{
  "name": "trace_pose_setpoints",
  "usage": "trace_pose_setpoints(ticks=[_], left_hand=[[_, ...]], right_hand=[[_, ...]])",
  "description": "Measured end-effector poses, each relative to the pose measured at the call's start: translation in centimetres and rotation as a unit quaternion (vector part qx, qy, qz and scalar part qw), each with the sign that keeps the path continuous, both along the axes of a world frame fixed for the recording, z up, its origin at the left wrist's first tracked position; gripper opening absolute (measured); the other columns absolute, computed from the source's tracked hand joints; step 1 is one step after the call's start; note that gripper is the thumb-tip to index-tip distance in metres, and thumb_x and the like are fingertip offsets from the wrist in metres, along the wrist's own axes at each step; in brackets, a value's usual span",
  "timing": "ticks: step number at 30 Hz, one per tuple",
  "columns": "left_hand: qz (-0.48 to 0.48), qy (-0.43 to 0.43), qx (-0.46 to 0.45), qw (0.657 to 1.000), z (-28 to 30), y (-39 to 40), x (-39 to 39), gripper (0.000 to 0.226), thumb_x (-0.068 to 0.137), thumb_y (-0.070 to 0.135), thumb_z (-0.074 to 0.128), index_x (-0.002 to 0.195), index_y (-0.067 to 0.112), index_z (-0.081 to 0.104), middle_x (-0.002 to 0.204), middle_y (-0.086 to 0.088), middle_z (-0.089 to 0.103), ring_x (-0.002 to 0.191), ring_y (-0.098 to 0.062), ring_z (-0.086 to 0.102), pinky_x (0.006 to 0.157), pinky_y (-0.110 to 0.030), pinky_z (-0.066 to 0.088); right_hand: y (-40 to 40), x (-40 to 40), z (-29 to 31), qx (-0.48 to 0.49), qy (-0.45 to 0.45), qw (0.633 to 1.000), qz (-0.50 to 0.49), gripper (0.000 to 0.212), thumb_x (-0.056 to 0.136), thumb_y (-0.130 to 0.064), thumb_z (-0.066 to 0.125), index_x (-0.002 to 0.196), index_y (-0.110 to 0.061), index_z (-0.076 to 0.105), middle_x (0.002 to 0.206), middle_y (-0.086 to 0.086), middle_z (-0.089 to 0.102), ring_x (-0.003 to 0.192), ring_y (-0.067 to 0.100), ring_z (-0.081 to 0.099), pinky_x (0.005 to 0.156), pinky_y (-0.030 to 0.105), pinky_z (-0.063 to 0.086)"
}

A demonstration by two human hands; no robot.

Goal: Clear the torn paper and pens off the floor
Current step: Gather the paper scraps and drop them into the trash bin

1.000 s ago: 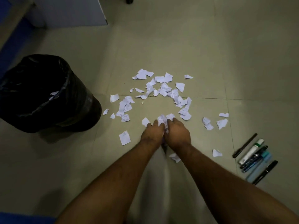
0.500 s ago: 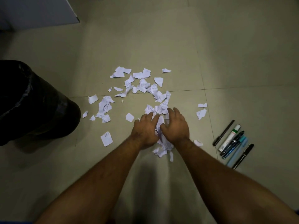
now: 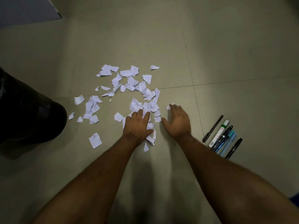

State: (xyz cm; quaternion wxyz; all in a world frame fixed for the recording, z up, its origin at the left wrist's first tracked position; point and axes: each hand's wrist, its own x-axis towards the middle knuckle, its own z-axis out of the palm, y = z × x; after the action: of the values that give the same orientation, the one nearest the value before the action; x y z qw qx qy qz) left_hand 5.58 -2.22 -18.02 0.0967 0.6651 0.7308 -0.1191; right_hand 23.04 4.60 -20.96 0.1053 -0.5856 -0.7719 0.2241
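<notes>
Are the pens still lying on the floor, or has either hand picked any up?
On the floor. The pens lie side by side, apart from the right hand; the left hand rests on torn paper.

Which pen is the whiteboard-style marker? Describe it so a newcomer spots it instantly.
Look to the row of pens on the floor beyond the right hand. The marker is second from the left: the only thick white barrel, with a green band near its far end.

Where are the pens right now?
In the head view the pens lie bunched side by side on the floor at the right, just beyond the right hand, away from the torn paper.
</notes>
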Motion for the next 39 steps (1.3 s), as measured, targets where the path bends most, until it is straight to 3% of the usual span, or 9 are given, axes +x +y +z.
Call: trace_pose_setpoints(ticks=[5,12,18,21,24,28,33,36,39], left_hand=[[0.07,-0.044,0.015,0.996,-0.1,-0.3,1.2,0.065,0.09,0.056,0.049,0.144,0.022,0.034,0.149,-0.01,0.039,0.126,-0.03,0.045,0.097,-0.043,0.04],[0.074,-0.109,0.06,0.989,0.2,-2.2,-1.2,0.061,0.095,0.044,0.048,0.147,0.015,0.035,0.15,-0.013,0.04,0.133,-0.032,0.043,0.104,-0.042,0.039],[0.08,-0.087,-0.13,0.984,1.1,-3.8,-2.0,0.126,0.062,0.081,0.062,0.155,0.022,0.003,0.163,-0.012,0.01,0.147,-0.034,0.018,0.109,-0.047,0.035],[0.087,-0.061,-0.064,0.992,0.4,-3.7,-1.8,0.096,0.08,0.066,0.056,0.153,0.019,0.015,0.156,-0.016,0.025,0.14,-0.036,0.032,0.098,-0.046,0.045],[0.1,-0.065,-0.001,0.993,0.4,-2.2,-2.9,0.079,0.082,0.055,0.063,0.145,0.02,0.031,0.137,-0.013,0.044,0.12,-0.032,0.048,0.086,-0.043,0.05],[0.089,-0.064,-0.037,0.993,0.9,-0.4,-4.1,0.107,0.067,0.062,0.071,0.151,0.022,0.018,0.153,-0.013,0.028,0.135,-0.033,0.035,0.101,-0.048,0.043],[0.085,-0.114,-0.225,0.964,1.2,2.4,-4.8,0.142,0.051,0.07,0.08,0.153,0.032,-0.011,0.164,-0.01,-0.008,0.149,-0.04,-0.002,0.116,-0.057,0.024],[0.043,-0.068,-0.214,0.974,0.3,1.5,-4.3,0.128,0.059,0.072,0.073,0.154,0.033,-0.002,0.163,-0.016,-0.005,0.148,-0.045,0.003,0.117,-0.054,0.022],[0.035,-0.078,-0.124,0.989,-0.4,-0.2,-4.4,0.092,0.077,0.059,0.066,0.152,0.03,0.023,0.158,-0.016,0.02,0.14,-0.042,0.03,0.114,-0.045,0.031]], right_hand=[[-3.9,0.3,-0.1,-0.074,-0.071,0.97,-0.219,0.087,0.087,-0.056,0.052,0.154,-0.01,0.022,0.163,0.017,0.016,0.151,0.036,0.012,0.121,0.053,0.011],[-6.1,-3.7,-0.9,0.014,0.17,0.984,-0.057,0.078,0.085,-0.043,0.049,0.146,0.002,0.038,0.153,0.019,0.039,0.144,0.038,0.032,0.118,0.047,0.026],[-7.1,-3.2,-1.2,-0.008,0.004,0.993,-0.118,0.087,0.082,-0.054,0.037,0.151,-0.001,0.03,0.157,0.023,0.029,0.147,0.041,0.025,0.119,0.053,0.019],[-7.4,-5.8,-1.6,-0.033,0.104,0.994,0.001,0.088,0.084,-0.054,0.037,0.152,0.0,0.025,0.16,0.018,0.025,0.149,0.034,0.02,0.121,0.045,0.015],[-5.0,-6.8,-1.4,0.007,0.177,0.983,-0.047,0.078,0.087,-0.045,0.044,0.148,0.004,0.035,0.154,0.02,0.036,0.145,0.036,0.031,0.118,0.047,0.028],[-1.4,-6.4,-0.9,0.015,0.122,0.992,0.0,0.089,0.075,-0.039,0.058,0.151,-0.002,0.031,0.157,0.022,0.03,0.147,0.04,0.025,0.118,0.048,0.025],[2.1,-7.2,0.7,-0.07,-0.076,0.981,0.165,0.101,0.067,-0.058,0.051,0.155,-0.02,0.022,0.163,0.017,0.016,0.148,0.041,0.015,0.119,0.049,0.019],[1.2,-7.2,1.1,-0.105,-0.12,0.966,0.205,0.104,0.061,-0.063,0.045,0.155,-0.026,0.023,0.165,0.011,0.013,0.15,0.039,0.011,0.12,0.049,0.015],[0.5,-6.8,1.2,-0.129,-0.118,0.954,0.242,0.108,0.066,-0.068,0.057,0.156,-0.021,0.021,0.165,0.01,0.013,0.15,0.038,0.011,0.121,0.048,0.016]])
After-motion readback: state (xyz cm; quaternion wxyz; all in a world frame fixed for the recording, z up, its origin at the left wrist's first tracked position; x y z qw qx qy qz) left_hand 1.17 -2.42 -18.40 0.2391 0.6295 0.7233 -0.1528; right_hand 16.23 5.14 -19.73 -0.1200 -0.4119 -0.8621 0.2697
